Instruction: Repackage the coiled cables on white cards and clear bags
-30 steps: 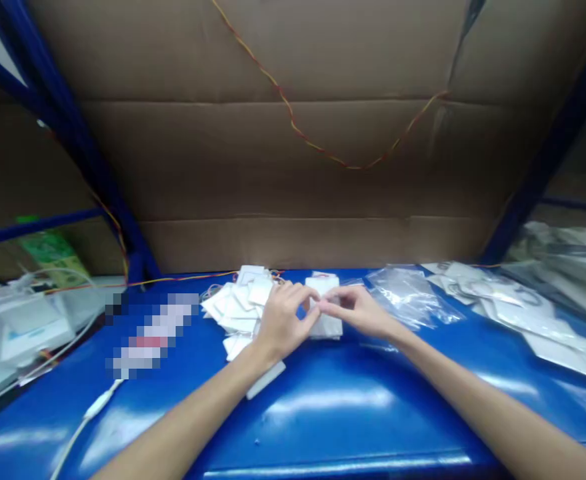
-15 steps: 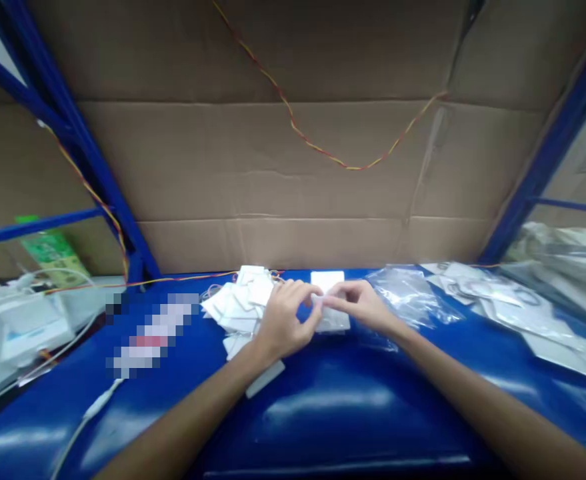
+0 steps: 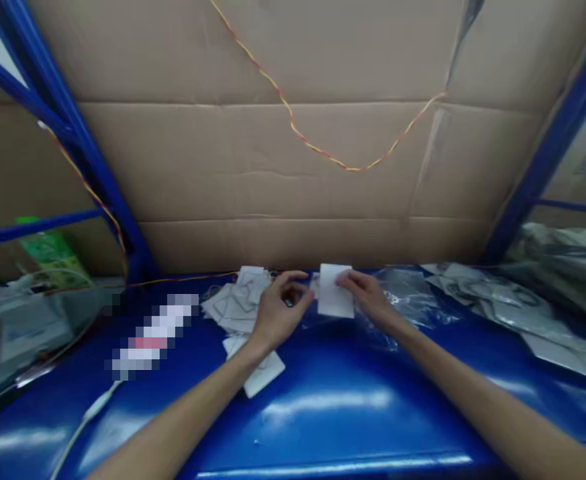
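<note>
A plain white card (image 3: 336, 297) stands nearly upright, its right edge pinched between the thumb and fingers of my right hand (image 3: 369, 299). To its left, my left hand (image 3: 280, 312) is curled, with thumb and fingers brought round close together near the card. A small greenish spot shows inside the curl; I cannot make out what it is. Clear plastic (image 3: 314, 321) shows beside and below the card, partly hidden by it. A loose pile of white cards (image 3: 233, 308) lies left of my left hand, and more white cards (image 3: 264, 375) lie under my left wrist.
Clear plastic bags (image 3: 407, 300) lie right of my right hand on the blue surface (image 3: 323, 420). Flat packets (image 3: 507, 300) are heaped farther right. A white cable (image 3: 93, 407) runs along the left. A cardboard wall (image 3: 293, 187) and blue frame posts (image 3: 533, 153) bound the space.
My hands, whose fingertips met before, have moved apart. My right hand now holds up a white card. My left hand has shifted slightly left.
</note>
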`<state>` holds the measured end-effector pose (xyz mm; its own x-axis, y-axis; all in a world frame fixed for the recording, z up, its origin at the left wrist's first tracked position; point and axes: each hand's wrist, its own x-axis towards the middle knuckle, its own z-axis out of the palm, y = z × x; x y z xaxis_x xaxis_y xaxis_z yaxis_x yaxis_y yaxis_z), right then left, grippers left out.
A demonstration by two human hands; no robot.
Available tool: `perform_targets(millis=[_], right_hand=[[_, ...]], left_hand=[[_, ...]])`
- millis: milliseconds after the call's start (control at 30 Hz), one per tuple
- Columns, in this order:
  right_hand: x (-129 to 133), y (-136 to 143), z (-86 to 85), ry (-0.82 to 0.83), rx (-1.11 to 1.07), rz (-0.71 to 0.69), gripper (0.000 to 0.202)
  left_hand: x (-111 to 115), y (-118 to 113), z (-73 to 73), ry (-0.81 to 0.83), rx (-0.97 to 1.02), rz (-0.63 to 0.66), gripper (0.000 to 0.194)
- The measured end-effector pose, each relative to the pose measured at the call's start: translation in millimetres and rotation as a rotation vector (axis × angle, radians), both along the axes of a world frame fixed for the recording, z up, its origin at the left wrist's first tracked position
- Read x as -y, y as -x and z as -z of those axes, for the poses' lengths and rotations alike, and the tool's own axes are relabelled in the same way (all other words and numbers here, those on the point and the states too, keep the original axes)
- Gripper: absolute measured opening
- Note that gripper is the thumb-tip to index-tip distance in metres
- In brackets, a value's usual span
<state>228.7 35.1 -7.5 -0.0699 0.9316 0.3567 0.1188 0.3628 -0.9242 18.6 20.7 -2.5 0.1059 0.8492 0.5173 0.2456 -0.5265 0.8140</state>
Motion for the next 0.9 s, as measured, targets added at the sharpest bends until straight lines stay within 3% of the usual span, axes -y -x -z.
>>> perform_targets(millis=[100,200,367,567,767,900], right_hand=[[-3.7,-3.8,0.8,-0.009,-0.013,0.042,0.039],[-1.0,-5.2,-1.1,-0.027,0.013,0.044,0.039],[8.4,-0.7,-4.9,-0.059,0.163,0.021,0.038],[11.5,1.1,-8.2,-0.097,0.226,0.015,0.036],[15.2,1.6,-13.0,-0.099,0.227,-0.149,0.030],[12.0,0.0,-10.7,-0.024,0.154,-0.024,0.032]], left_hand=[[-6.0,1.2,-0.7,0.221,0.231,0.094,0.043],[-7.0,1.7,-2.0,0.293,0.316,0.096,0.047],[-1.6,-0.4,-6.7,0.299,0.350,0.083,0.049],[-0.1,-3.2,-6.5,0.313,0.362,0.127,0.035],[-3.5,-3.1,-2.5,0.238,0.319,0.138,0.030],[-4.7,-3.2,-1.8,0.220,0.325,0.070,0.026]])
